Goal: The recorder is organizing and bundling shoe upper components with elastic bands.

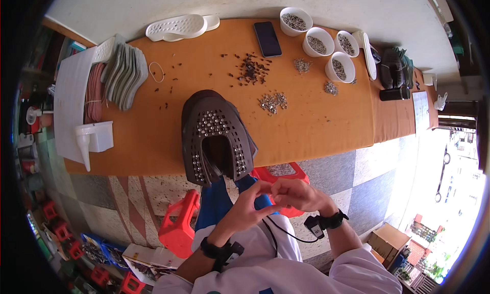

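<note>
A dark brown shoe upper (217, 136) studded with small silver rivets lies at the near edge of the orange table (316, 125), hanging partly over it. My left hand (247, 207) and my right hand (298, 194) meet close to my body, below the table edge, fingertips touching. Whatever small thing is pinched between them is too small to make out. Both wrists carry black bands. Small heaps of silver studs (273, 101) and dark studs (250, 69) lie on the table beyond the shoe upper.
Several white cups of studs (316, 41) stand at the back right, with a black phone (267, 39) beside them. Grey insoles (125, 72) and white soles (176, 27) are at the left, a white glue bottle (84, 141) too. Red plastic stools (178, 227) stand underneath.
</note>
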Demonstrator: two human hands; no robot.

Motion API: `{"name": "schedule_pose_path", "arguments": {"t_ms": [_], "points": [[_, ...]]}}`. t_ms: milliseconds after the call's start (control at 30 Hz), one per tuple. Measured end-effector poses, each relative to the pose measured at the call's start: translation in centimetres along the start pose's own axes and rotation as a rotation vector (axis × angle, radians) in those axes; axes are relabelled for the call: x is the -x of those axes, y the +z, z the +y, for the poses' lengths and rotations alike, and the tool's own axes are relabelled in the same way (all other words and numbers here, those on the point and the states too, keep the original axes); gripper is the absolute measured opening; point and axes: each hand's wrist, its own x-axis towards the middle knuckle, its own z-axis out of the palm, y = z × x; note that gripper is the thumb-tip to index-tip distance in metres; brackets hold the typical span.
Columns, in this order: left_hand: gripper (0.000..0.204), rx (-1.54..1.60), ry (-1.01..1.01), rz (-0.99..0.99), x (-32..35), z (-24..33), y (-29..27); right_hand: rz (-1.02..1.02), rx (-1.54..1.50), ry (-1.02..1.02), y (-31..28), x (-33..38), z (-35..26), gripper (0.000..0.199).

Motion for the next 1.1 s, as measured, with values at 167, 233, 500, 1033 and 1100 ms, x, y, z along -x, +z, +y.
{"name": "schedule_pose_path", "arguments": {"t_ms": [167,233,500,1033,1100], "points": [[0.013,0.850,-0.376,-0.256,3.8,-1.7,-1.3,-0.080,-0.475,0.088,0.0,-0.1,1.8,0.011],[0.013,1.028,-0.297,-0.314,5.5,-2.8,-3.4,-0.152,-0.425,0.386,-0.4,-0.4,1.3,0.011],[0.026,0.368,-0.238,-0.243,6.6,-2.0,-6.5,-0.943,-0.542,0.142,1.3,-1.0,3.3,0.058],[0.039,-0.129,-0.276,0.084,1.9,-11.5,-6.1,-0.740,-0.403,0.167,0.8,-5.7,8.6,0.072],[0.040,0.078,-0.358,0.108,1.5,-9.4,-5.5,-0.537,-0.550,-0.139,1.9,-4.8,6.7,0.097]]}}
